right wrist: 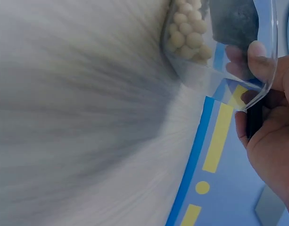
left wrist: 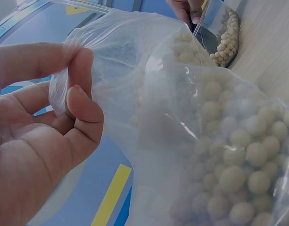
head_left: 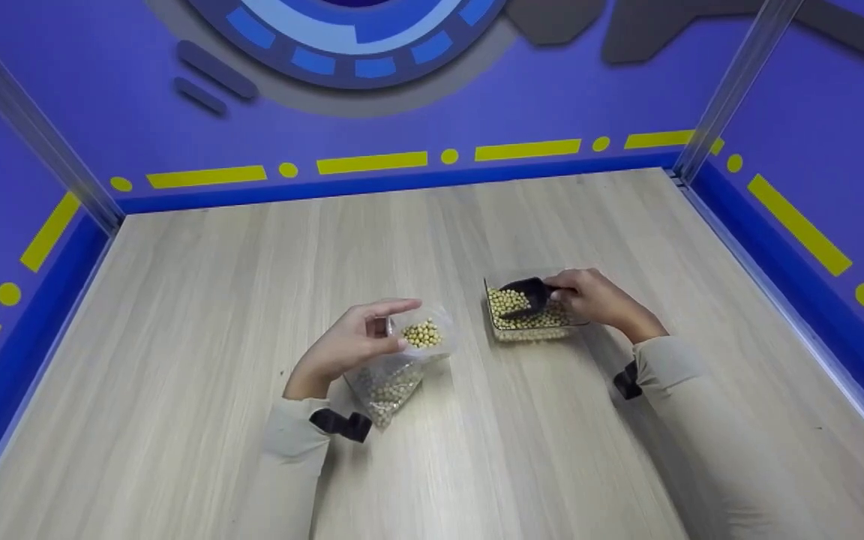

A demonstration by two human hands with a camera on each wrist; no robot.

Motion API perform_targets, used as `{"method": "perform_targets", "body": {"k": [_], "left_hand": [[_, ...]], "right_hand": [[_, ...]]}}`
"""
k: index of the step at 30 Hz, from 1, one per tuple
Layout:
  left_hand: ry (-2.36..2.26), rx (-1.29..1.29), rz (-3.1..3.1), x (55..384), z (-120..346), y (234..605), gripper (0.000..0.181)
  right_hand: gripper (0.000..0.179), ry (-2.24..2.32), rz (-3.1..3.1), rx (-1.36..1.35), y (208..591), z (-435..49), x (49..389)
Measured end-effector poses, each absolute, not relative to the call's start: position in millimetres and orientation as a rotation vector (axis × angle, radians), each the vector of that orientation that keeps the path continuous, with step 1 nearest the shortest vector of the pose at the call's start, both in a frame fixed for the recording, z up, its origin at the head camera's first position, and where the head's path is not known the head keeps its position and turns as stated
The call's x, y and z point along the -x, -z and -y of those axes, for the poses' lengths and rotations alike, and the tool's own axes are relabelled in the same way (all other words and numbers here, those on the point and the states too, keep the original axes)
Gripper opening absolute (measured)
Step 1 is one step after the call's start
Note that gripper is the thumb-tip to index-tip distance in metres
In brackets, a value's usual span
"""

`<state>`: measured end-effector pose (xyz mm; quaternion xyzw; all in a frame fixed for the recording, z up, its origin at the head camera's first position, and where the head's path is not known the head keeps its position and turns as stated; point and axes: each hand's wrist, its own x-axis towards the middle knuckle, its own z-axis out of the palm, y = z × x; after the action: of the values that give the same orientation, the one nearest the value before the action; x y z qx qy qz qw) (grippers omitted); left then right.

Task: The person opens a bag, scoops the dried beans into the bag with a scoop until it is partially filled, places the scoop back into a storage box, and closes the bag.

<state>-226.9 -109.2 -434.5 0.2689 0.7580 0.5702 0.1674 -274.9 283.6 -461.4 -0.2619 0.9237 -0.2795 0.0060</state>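
Note:
My left hand (head_left: 349,341) pinches the rim of a clear plastic bag (left wrist: 120,61), its fingers and thumb curled at the film. Pale yellow soybeans (left wrist: 243,174) fill the lower part of the bag, and more show through its open mouth. On the right, my right hand (head_left: 593,296) grips the handle of a black scoop (head_left: 528,296). The scoop's blade dips among soybeans in a clear rectangular container (head_left: 533,335). In the right wrist view, the thumb and fingers wrap the scoop's handle (right wrist: 254,117) at the container's rim.
Both bag and container are on a light wood-grain table (head_left: 214,337), the container right of the bag. Blue panels (head_left: 417,127) with yellow marks enclose the table at the back and sides. Black straps (head_left: 342,424) circle both wrists.

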Motion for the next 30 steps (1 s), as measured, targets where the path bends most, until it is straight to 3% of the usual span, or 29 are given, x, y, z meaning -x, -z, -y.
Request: {"method": "perform_targets", "body": {"k": [30], "left_hand": [[-1.6,-0.759,-2.197,226.9,108.7,436.1,0.054]], "right_hand": [[0.034,1.19,-2.723,0.623,464.2,-297.5,271.8]]}}
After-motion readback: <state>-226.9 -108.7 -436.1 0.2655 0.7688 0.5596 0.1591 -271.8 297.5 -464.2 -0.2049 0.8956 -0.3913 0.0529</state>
